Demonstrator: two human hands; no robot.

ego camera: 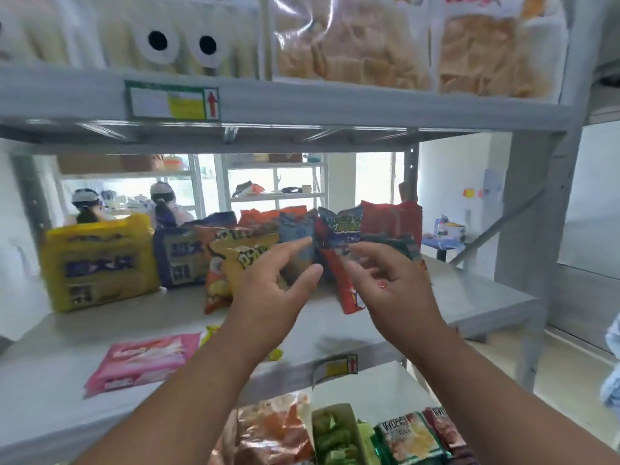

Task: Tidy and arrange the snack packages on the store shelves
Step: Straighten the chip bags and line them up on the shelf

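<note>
On the lower shelf, nearest the person, more snack bags (407, 437) stand packed upright. Above it, near the front edge of the middle shelf (469, 297), a pink packet (144, 362) lies flat, with a yellow-green packet (209, 333) just beside it and partly hidden by the left forearm.

Further in, both hands reach the row of small bags standing along the shelf's middle. The left hand (268, 293) has its thumb and fingers spread and half curled in front of a blue bag (297, 236); whether they actually pinch it I cannot tell. The right hand (392, 283) curls its fingers round the lower part of a red bag (345, 290) that leans forward.

The risk is a domino fall: these light bags lean on each other, so tugging one could tip the orange bag (241, 260) or the red one behind (391, 218). The big yellow pack (100, 263) toward the left end looks stable.
</note>
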